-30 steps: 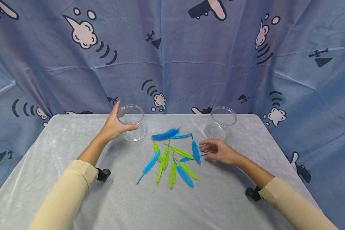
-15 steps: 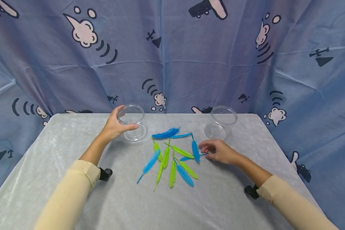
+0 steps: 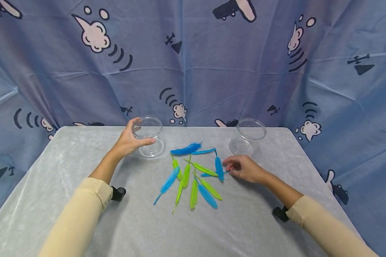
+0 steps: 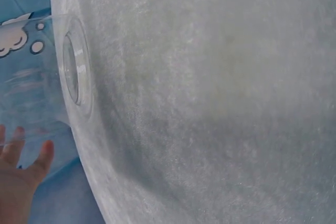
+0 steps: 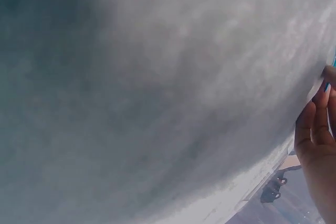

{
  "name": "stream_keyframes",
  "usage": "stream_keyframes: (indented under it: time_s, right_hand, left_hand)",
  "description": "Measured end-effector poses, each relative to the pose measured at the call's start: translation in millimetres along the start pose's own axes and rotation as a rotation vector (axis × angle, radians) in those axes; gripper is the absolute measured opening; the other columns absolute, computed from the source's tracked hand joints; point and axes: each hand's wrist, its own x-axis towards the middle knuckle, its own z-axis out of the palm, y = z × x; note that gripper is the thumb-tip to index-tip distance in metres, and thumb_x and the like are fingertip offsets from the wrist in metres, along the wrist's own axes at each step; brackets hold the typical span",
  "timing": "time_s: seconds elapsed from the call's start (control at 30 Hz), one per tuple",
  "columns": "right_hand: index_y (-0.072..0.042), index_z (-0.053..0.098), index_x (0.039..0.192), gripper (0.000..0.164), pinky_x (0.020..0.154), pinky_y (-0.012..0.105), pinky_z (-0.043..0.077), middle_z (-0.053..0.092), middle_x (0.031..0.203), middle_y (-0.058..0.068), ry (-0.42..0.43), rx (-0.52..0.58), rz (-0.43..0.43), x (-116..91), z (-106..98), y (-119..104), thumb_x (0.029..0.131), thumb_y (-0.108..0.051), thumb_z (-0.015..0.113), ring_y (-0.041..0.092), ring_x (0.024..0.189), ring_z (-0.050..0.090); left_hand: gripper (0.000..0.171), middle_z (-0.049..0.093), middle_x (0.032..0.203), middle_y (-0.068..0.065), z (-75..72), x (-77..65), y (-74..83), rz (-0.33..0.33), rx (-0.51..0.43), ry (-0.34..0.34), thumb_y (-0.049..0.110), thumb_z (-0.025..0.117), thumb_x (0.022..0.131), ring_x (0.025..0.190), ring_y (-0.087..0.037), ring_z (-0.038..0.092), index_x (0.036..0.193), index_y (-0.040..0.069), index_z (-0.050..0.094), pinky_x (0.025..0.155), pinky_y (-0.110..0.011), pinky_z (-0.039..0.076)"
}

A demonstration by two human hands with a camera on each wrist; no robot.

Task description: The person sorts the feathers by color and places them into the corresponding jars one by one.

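My left hand holds a clear plastic cup at the table's far left, thumb across the near side and fingers behind. The left wrist view catches this cup side-on, with the hand below it. At the right of a loose group of feathers, my right hand pinches the quill of a blue feather between thumb and fingertips. Another blue feather lies across it. In the right wrist view the hand sits at the edge, a sliver of blue at its fingertips.
A second clear cup stands behind the right hand. Several green feathers and blue feathers are spread over the middle of the pale cloth-covered table. A patterned blue curtain hangs behind the far edge.
The right hand's thumb and fingers have closed on the blue feather's quill, and that feather has shifted slightly. The left hand's upper finger has come down against the cup.
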Motion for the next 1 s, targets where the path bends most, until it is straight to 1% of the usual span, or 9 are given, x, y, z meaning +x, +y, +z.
stream_keyframes:
  time_s: [0.17, 0.33, 0.5, 0.7, 0.87, 1.0]
  right_hand:
    - [0.0, 0.068, 0.116, 0.033, 0.081, 0.03, 0.054, 0.07, 0.089, -0.001, -0.003, 0.004, 0.001, -3, -3, 1, 0.085, 0.009, 0.069, 0.015, 0.085, 0.064]
    - [0.0, 0.067, 0.118, 0.034, 0.083, 0.033, 0.055, 0.071, 0.092, 0.0, 0.001, 0.009, -0.005, -7, -11, -1, 0.086, 0.009, 0.069, 0.016, 0.088, 0.066]
    - [0.002, 0.067, 0.119, 0.033, 0.082, 0.032, 0.055, 0.073, 0.093, 0.004, 0.006, 0.027, -0.039, -12, -19, -7, 0.087, 0.008, 0.069, 0.016, 0.088, 0.067]
    - [0.004, 0.064, 0.123, 0.034, 0.083, 0.028, 0.055, 0.074, 0.096, 0.006, -0.023, 0.061, -0.049, -18, -29, -18, 0.089, 0.004, 0.068, 0.014, 0.088, 0.066]
    - [0.005, 0.063, 0.125, 0.035, 0.084, 0.029, 0.054, 0.074, 0.098, 0.01, -0.04, 0.087, -0.051, -21, -34, -26, 0.091, 0.003, 0.068, 0.019, 0.089, 0.067]
    - [0.003, 0.063, 0.125, 0.034, 0.082, 0.03, 0.054, 0.073, 0.099, 0.012, -0.028, 0.102, -0.068, -22, -36, -32, 0.091, 0.003, 0.067, 0.023, 0.089, 0.067]
  left_hand:
    - [0.112, 0.024, 0.161, -0.016, 1.2, 1.4, 0.2, 0.006, 0.007, 0.0, 0.036, 0.085, 0.079, 0.147, -0.037, 0.024, 0.159, 0.011, 0.01, 0.112, -0.057, 0.033]
    - [0.112, 0.024, 0.16, -0.017, 1.2, 1.1, 0.4, 0.009, 0.006, 0.001, 0.036, 0.085, 0.079, 0.147, -0.038, 0.024, 0.159, 0.011, 0.01, 0.112, -0.057, 0.033]
    - [0.112, 0.024, 0.161, -0.017, 0.7, -0.2, 0.2, 0.005, -0.002, 0.002, 0.036, 0.085, 0.079, 0.147, -0.037, 0.024, 0.159, 0.011, 0.01, 0.111, -0.057, 0.034]
    - [0.112, 0.024, 0.16, -0.017, 1.4, -0.6, 0.3, 0.005, -0.005, 0.005, 0.034, 0.086, 0.079, 0.146, -0.037, 0.025, 0.158, 0.01, 0.011, 0.111, -0.057, 0.034]
    - [0.111, 0.025, 0.16, -0.017, 1.3, -0.6, -0.1, 0.006, 0.002, 0.009, 0.034, 0.086, 0.079, 0.146, -0.037, 0.026, 0.158, 0.01, 0.012, 0.111, -0.057, 0.034]
    - [0.111, 0.026, 0.16, -0.017, 1.1, -0.5, -0.1, 0.009, 0.008, 0.011, 0.035, 0.086, 0.079, 0.146, -0.037, 0.026, 0.158, 0.01, 0.013, 0.111, -0.057, 0.035]
